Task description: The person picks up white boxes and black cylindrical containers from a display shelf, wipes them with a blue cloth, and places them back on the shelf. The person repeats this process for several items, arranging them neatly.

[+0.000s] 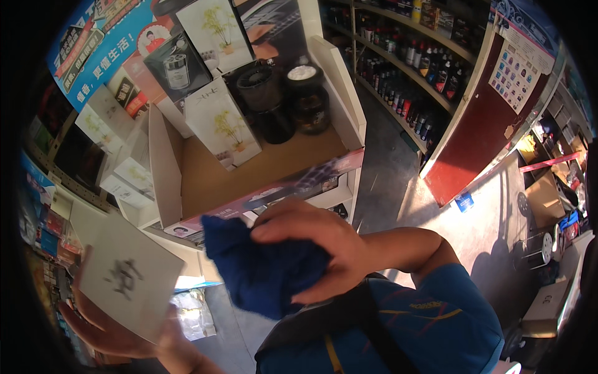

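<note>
My left hand [126, 327], at the lower left, holds a white box [133, 280] tilted, with dark handwriting on its face. A dark blue cloth [268, 269] is bunched in my right hand [322, 248], just in front of the display shelf and apart from the box. On the cardboard-coloured shelf [219, 184] ahead, a white box with a plant picture [224, 126] stands beside dark round containers [268, 103]. Another dark jar [308, 98] with white contents at its top is to their right.
More boxes with plant pictures [133, 175] stack left of the display shelf, whose raised side panel [343, 89] is at its right. Shelves of bottles [411, 61] stand beyond. A dark red panel [486, 121] is at the right, near a cardboard box [544, 198] and a carton [546, 308].
</note>
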{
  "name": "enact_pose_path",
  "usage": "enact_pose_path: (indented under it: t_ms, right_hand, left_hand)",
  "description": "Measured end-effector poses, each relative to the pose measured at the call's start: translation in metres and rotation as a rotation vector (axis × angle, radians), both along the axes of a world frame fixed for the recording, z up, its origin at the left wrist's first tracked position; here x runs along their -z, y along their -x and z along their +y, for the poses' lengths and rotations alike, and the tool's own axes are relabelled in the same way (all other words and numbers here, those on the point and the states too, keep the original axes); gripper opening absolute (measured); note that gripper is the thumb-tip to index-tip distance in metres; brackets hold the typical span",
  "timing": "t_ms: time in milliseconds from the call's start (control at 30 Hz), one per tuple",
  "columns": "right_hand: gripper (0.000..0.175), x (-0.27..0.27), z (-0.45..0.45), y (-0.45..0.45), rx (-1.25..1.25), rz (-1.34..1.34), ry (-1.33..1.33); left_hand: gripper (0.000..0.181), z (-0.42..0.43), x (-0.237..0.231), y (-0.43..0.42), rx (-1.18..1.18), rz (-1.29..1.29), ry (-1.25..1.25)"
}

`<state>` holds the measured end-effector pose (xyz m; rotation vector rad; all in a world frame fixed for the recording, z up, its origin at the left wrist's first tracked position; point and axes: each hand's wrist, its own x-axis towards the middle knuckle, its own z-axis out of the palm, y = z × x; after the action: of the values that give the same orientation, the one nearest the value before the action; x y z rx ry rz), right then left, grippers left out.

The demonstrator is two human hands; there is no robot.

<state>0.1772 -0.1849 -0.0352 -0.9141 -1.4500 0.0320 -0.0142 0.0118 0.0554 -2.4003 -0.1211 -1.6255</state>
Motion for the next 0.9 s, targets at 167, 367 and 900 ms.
enact_pose_path:
  t_ms: [167,367,900]
  right_hand:
    - [0.071,-0.024,0.039,0.053,0.042,-0.407,-0.048]
    - [0.079,-0.015,0.069,0.047,0.027,-0.338,0.268]
    - [0.063,0.078,0.076,0.027,-0.615,0.524,0.983]
  left_hand:
    - [0.092,-0.05,0.061,0.008,0.267,0.006,0.803]
    - [0.131,-0.035,0.094,0.021,0.723,0.134,1.144]
    - [0.129,-0.023,0.079,0.008,1.152,-0.173,1.292]
